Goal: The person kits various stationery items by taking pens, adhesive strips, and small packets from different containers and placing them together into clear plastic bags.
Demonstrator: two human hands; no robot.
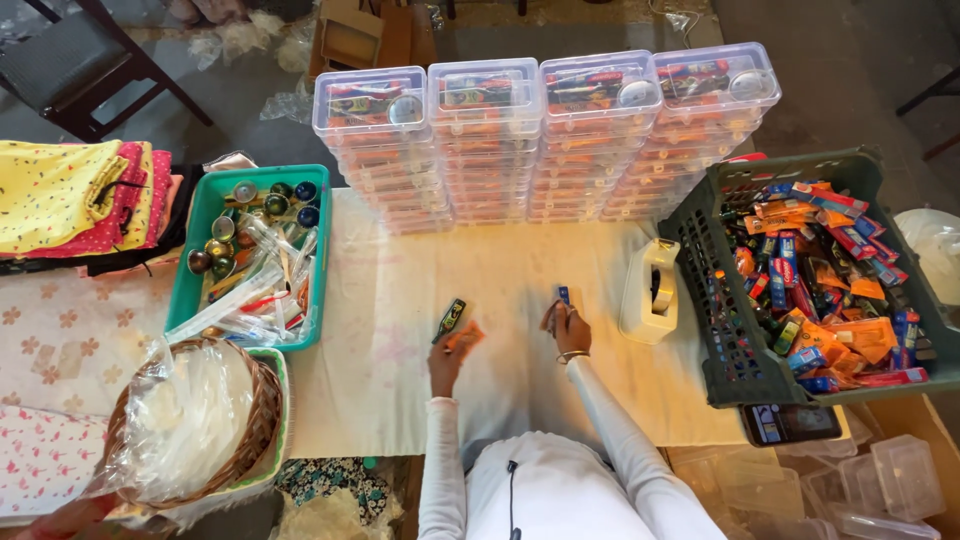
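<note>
Hands apart over the cream tablecloth (400,300). Left hand (447,362) grips a small dark sachet (450,319) and an orange packet (464,337); right hand (567,328) pinches a small blue item (564,295). Collecting step, seemingly; next calls for an open clear box, stacked boxes (545,135) ahead.

Four stacks of clear lidded boxes (545,140) stand in a row at the far edge of the counter (380,380). A white tape dispenser (648,290) sits beside a dark crate of colourful packets (820,280). A teal tray of small jars (250,255) lies near a wicker basket (190,420) and folded cloth (80,195).
</note>
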